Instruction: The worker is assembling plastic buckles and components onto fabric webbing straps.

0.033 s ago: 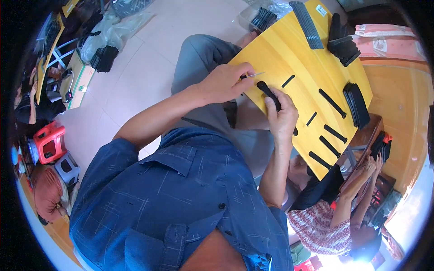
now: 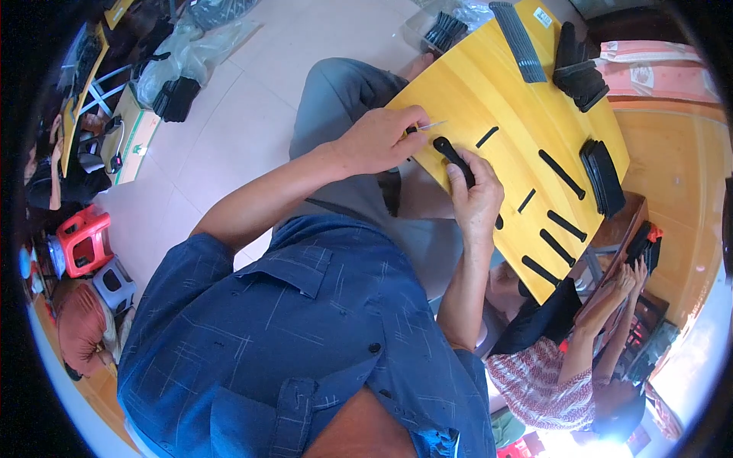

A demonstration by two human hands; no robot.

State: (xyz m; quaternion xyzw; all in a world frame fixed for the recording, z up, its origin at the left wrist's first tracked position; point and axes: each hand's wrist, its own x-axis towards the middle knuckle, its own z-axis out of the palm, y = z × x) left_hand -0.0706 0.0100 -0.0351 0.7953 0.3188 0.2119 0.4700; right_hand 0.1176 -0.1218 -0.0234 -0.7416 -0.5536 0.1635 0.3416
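a slim black piece lies over the near left edge of the desk, its long axis slanting from upper left to lower right, the rounded end pointing toward the left hand. the right hand is closed around its lower part, thumb on one side; the left hand is curled shut on a thin, pointed metal tool aimed right. the desk is yellow, wood-grained; grey ribbed strips lie side by side at its far end. beyond, a clear plastic box holds dark bundled pieces.
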